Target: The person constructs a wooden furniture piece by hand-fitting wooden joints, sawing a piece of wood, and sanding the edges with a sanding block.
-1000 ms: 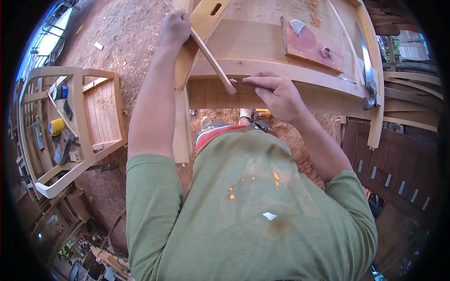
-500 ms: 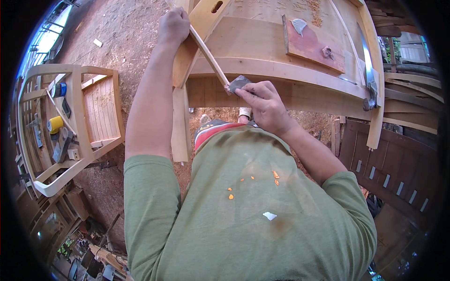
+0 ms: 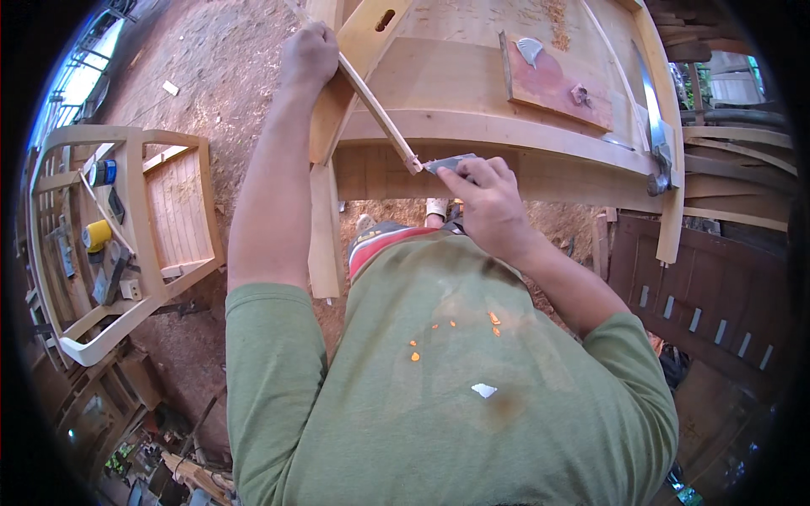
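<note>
My left hand is closed around a slim wooden strip, which slants down toward me across the workpiece. Some reddish paste clings to the strip's near end. In my right hand, pinched between thumb and fingers, is a small flat grey scraper, tilted so that its face is foreshortened. Its tip is right beside the strip's end; whether they touch I cannot tell. Beyond my right hand lies a board smeared with pinkish paste, bearing a pale fan-shaped piece and a small lump of paste.
Under the board is a large pale wooden frame with shavings on it. A handsaw lies along its right side. At left, another wooden frame carries a yellow roll and a blue can. Dark slatted wood stands at right.
The scraper has turned from showing its broad face to a flatter slant. My right hand has shifted slightly, its wrist rolling. My left hand keeps its grip on the strip.
</note>
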The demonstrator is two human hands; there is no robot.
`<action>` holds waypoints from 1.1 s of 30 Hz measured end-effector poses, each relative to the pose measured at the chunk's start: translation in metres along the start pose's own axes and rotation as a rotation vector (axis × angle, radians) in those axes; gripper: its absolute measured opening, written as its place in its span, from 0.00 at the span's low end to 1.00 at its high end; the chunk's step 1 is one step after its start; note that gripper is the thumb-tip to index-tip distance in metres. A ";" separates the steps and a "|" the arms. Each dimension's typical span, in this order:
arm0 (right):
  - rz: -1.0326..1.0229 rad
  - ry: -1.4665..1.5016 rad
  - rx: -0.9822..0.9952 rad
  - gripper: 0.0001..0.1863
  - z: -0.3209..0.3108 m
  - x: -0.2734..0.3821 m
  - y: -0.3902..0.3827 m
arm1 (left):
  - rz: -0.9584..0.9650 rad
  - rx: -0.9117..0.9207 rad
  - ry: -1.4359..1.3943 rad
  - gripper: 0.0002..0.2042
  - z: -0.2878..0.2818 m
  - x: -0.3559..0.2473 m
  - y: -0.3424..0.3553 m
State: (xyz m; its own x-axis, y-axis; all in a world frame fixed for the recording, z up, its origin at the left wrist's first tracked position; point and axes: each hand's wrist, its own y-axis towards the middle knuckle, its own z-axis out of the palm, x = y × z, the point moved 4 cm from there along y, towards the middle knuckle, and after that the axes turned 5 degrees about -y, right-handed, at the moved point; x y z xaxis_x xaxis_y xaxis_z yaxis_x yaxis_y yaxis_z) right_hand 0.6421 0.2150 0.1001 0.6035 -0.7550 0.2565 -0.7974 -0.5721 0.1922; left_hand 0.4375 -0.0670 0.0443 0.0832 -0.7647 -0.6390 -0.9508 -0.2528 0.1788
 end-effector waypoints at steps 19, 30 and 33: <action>-0.125 0.109 0.163 0.25 -0.033 -0.003 0.030 | 0.045 -0.040 -0.008 0.15 0.002 0.001 0.001; -0.124 0.021 0.140 0.21 -0.020 0.004 0.026 | 0.024 -0.023 -0.029 0.17 0.001 0.000 0.000; -0.131 0.029 0.143 0.21 -0.025 0.002 0.019 | 0.014 -0.007 -0.019 0.18 0.002 0.000 0.001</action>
State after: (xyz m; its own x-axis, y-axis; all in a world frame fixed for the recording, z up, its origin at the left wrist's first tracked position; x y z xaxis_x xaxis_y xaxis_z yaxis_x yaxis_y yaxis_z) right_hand 0.6282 0.2105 0.1284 0.7004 -0.6626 0.2653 -0.7022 -0.7062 0.0900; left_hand 0.4359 -0.0662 0.0432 0.0645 -0.7565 -0.6508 -0.9498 -0.2467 0.1926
